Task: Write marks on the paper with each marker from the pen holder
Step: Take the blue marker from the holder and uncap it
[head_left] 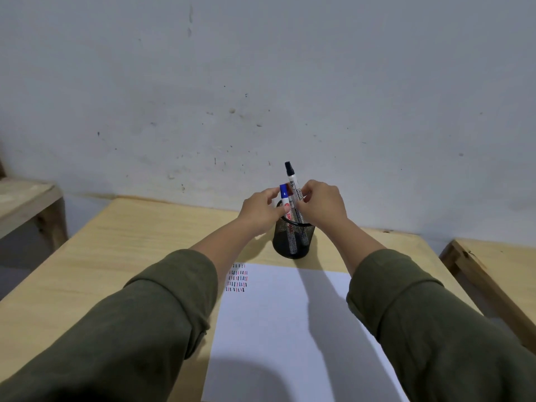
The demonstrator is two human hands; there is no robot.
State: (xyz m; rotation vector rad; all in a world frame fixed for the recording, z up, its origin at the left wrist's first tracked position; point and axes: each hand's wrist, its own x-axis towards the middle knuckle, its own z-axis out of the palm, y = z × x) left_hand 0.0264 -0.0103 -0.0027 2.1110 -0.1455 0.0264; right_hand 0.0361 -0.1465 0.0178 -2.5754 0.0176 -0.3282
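A black mesh pen holder (pixel 293 242) stands on the wooden table just beyond a white sheet of paper (pixel 278 329). My left hand (pixel 259 214) pinches a blue-capped marker (pixel 284 198) whose lower end sits inside the holder. My right hand (pixel 322 206) grips a black-capped marker (pixel 291 181), raised higher than the blue one with its cap pointing up. At least one more marker shows through the mesh. Rows of short black, red and blue marks (pixel 237 277) fill the paper's far left corner.
The light wooden table (pixel 130 245) butts against a stained white wall. A wooden bench or shelf (pixel 26 204) stands at the left, and another wooden frame (pixel 493 271) at the right. My shadow falls across the paper's near edge.
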